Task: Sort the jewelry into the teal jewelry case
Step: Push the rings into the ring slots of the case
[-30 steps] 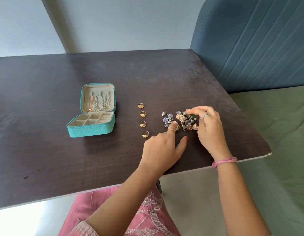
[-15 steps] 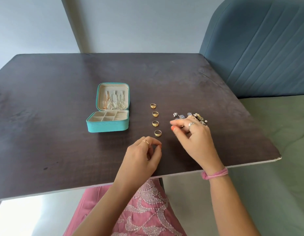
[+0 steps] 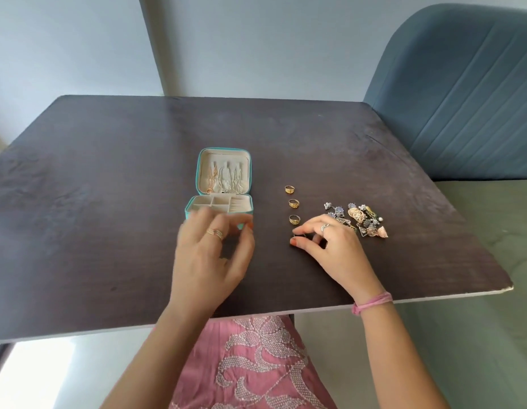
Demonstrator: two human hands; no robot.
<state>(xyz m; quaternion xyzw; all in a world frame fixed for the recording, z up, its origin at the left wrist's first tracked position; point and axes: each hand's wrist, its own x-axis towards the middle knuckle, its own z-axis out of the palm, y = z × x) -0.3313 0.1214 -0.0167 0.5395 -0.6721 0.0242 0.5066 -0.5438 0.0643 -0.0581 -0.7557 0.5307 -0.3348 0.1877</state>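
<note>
**A:** What are my fingers doing at the moment?

**B:** I see my right hand low over the dark brown wooden table, thumb and forefinger drawn together in a pinch on a small dark-looking ring; the other fingers curl loosely behind. A silver band sits on one of them. The ring is mostly hidden by the fingertips, so I cannot tell its colour for sure.

**A:** And my left?

**B:** My left hand hovers with fingers spread and slightly bent, blurred, holding nothing that I can make out. It wears a gold band. Its fingertips cover the near front edge of the small teal zip-round jewelry case; whether they touch it I cannot tell.

**A:** So where is the case?

**B:** Just beyond my left fingertips, lid upright, cream lining showing. Thin gold and silver chains hang inside the lid; the cream tray below is split into compartments.

**A:** What lies past the pinch?

**B:** Directly beyond my right fingertips runs a line of three gold rings, one behind another, apart from each other. To the right of those fingers, behind my knuckles, is a loose heap of gold, silver and blue-flowered earrings, touching one another.

**A:** Further out?

**B:** A pink thread band on my right wrist, a pink embroidered garment below the table edge, and a blue padded chair back far right.
</note>
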